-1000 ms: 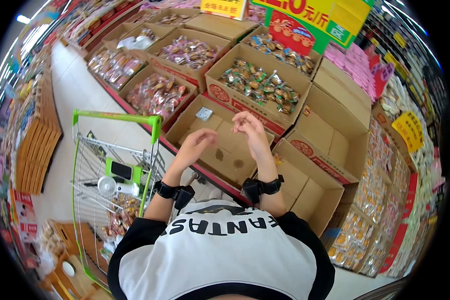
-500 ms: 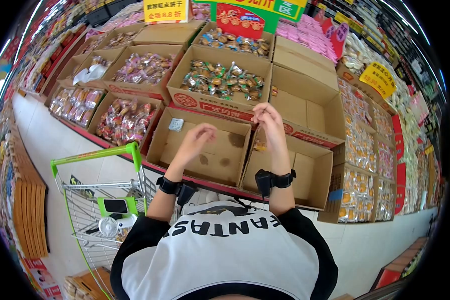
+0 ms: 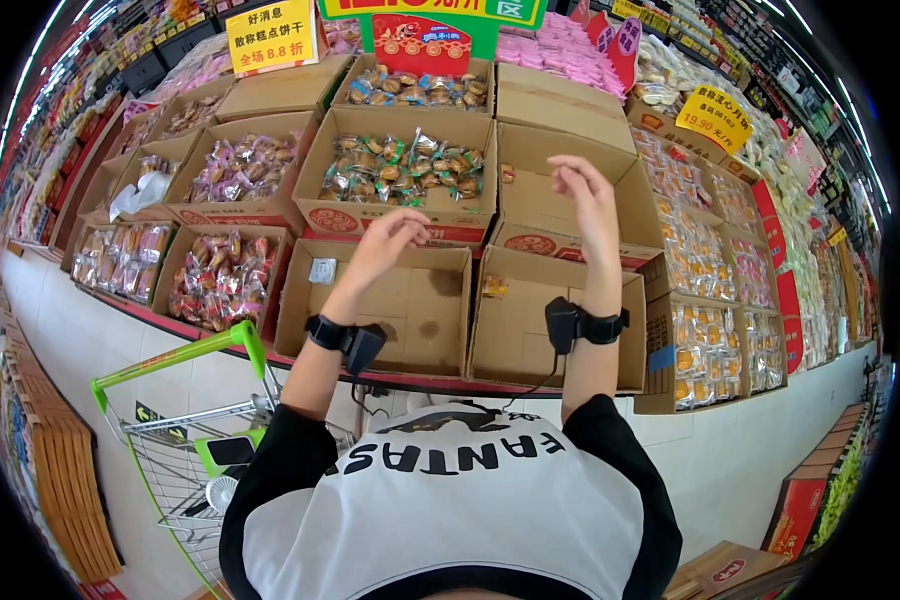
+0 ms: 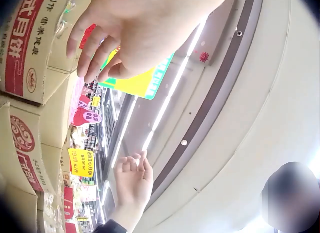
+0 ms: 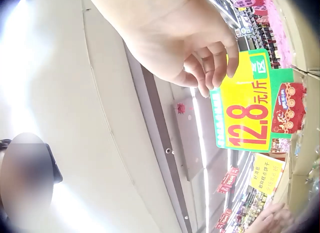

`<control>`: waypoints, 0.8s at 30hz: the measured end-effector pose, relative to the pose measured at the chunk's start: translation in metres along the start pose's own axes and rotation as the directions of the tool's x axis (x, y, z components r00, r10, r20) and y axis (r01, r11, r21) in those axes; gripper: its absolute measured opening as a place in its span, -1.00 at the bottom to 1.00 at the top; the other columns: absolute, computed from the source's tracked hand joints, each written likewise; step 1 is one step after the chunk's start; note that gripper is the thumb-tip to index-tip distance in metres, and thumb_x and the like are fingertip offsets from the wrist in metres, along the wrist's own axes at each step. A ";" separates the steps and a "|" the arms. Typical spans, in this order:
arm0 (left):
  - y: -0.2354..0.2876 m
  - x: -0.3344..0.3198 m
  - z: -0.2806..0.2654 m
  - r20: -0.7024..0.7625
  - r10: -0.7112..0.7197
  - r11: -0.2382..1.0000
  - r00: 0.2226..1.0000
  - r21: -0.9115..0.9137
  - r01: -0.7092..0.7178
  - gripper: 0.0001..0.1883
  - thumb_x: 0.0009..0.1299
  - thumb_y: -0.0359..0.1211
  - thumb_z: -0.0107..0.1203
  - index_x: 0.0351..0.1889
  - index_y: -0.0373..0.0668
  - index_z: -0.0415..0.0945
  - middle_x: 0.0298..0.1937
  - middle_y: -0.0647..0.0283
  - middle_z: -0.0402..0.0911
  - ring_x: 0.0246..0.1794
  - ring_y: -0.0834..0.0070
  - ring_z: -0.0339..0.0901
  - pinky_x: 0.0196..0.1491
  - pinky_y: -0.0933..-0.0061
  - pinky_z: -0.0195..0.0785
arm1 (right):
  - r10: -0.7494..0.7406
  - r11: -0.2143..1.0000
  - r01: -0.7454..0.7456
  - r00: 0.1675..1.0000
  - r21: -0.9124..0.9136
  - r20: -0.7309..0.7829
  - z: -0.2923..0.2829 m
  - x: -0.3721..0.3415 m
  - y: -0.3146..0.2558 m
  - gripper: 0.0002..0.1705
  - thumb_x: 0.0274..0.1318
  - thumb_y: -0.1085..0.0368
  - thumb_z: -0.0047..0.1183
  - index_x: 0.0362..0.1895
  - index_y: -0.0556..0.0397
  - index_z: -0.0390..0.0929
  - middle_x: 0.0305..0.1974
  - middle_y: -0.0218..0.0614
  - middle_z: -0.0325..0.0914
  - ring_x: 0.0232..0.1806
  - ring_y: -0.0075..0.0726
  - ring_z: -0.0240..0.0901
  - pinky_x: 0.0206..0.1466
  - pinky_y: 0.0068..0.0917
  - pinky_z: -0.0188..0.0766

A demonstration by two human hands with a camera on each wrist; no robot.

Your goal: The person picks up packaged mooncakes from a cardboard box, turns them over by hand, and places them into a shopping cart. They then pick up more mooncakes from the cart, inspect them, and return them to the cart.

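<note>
My left hand (image 3: 382, 245) hangs in the air with loosely bent fingers and nothing in them. In the head view it overlaps the edge between a front carton (image 3: 370, 345) holding a small white card (image 3: 323, 270) and the carton behind it, which is full of wrapped mooncakes (image 3: 400, 165). Further right, my right hand (image 3: 590, 205) is raised too, its fingers loosely bent and holding nothing, over the rear-right carton (image 3: 530, 200). The front-right carton (image 3: 530, 335) has one small yellow packet (image 3: 494, 287) inside. Both wrists wear black camera straps.
A shopping cart (image 3: 185, 360) with a green handle stands at the left, carrying a small white fan (image 3: 222, 492). Red-wrapped pastries (image 3: 225, 280) fill a carton near it. Packaged goods (image 3: 705, 350) are stacked at the right, below a yellow price sign (image 3: 715, 120).
The head view has turned, so the cartons and cart have shifted left in it. My hands have moved farther apart, the right one farther right and up. Both remain without anything in them.
</note>
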State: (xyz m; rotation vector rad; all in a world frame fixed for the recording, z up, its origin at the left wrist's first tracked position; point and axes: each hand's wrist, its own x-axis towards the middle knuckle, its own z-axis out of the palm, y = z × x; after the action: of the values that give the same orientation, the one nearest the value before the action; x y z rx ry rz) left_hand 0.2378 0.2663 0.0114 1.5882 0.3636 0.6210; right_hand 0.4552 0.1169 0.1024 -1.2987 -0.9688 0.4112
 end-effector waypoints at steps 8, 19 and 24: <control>0.046 0.072 -0.037 0.023 0.040 0.990 0.999 0.136 -0.042 -0.82 0.31 -0.37 -0.19 -0.25 -0.22 0.39 -0.39 0.32 0.46 -0.34 0.64 0.39 -0.26 0.64 0.27 | -0.137 0.983 0.149 0.984 -0.104 0.114 -0.006 0.063 -0.007 -0.74 0.09 0.24 -0.21 -0.35 0.14 0.48 -0.47 -0.43 0.42 -0.41 -0.59 0.31 -0.25 -0.64 0.26; -0.038 0.163 -0.103 -0.082 -0.177 0.906 0.981 0.375 0.195 -0.80 0.26 -0.31 -0.15 -0.41 -0.21 0.44 -0.55 0.34 0.48 -0.54 0.62 0.42 -0.58 0.65 0.23 | 0.104 0.990 -0.076 0.963 -0.121 0.249 0.031 0.107 0.083 -0.75 0.02 0.22 -0.18 -0.47 0.12 0.45 -0.54 -0.42 0.43 -0.49 -0.58 0.30 -0.37 -0.64 0.25; -0.088 0.173 -0.118 -0.274 -0.319 0.862 0.907 0.315 0.398 -0.79 0.21 -0.27 -0.10 -0.51 -0.21 0.44 -0.64 0.29 0.44 -0.64 0.56 0.40 -0.63 0.64 0.20 | 0.225 0.974 -0.205 0.939 -0.101 0.261 0.040 0.104 0.129 -0.74 0.03 0.18 -0.15 -0.40 0.11 0.45 -0.45 -0.39 0.46 -0.41 -0.54 0.37 -0.34 -0.61 0.27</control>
State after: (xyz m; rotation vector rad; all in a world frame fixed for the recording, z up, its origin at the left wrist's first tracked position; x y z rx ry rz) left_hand 0.3182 0.4716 -0.0418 1.7456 0.9649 0.4459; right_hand 0.5149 0.2534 0.0196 -1.4455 -1.0798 0.7444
